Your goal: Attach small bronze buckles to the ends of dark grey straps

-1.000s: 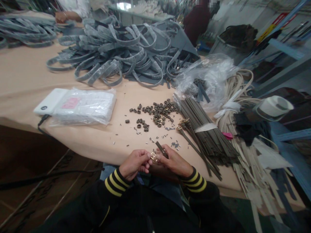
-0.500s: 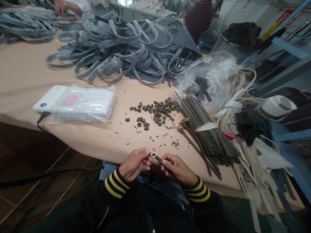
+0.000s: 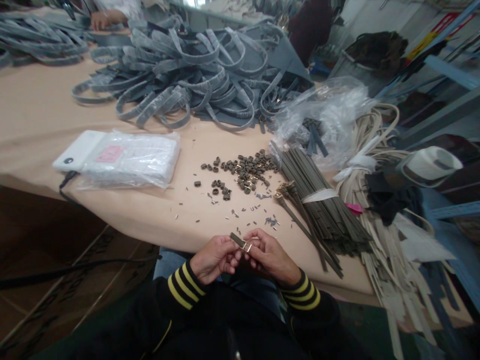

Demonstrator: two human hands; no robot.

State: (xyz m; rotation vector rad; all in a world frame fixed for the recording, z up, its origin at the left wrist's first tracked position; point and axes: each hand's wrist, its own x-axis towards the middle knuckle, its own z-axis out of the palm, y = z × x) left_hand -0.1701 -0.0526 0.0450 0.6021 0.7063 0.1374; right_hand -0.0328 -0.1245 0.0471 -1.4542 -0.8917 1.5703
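Close to my body, at the table's front edge, both hands meet on an olive strap point(image 3: 236, 239) with a gold-coloured buckle point(image 3: 246, 246). My left hand point(image 3: 215, 258) pinches the strap on the left of the buckle. On the other side, my right hand point(image 3: 270, 255) has its thumb and fingers closed at the buckle. The rest of the strap is hidden by my fingers. Beyond my hands lies a pile of small olive strap loops point(image 3: 249, 172), with tiny metal bits point(image 3: 270, 221) scattered nearer to me.
A bundle of olive straps point(image 3: 322, 200) lies at right, beside pale cords point(image 3: 378, 250) and a clear plastic bag point(image 3: 330, 110). Grey wrapped straps point(image 3: 180, 75) are heaped at the back. A white device point(image 3: 78, 150) and a plastic-wrapped packet point(image 3: 138, 160) sit left. Another person's hand point(image 3: 101, 20) shows far back.
The buckle has shifted right and down, from my left fingertips to my right fingers. A short strap end now points up-left from it, and my hands have come closer together.
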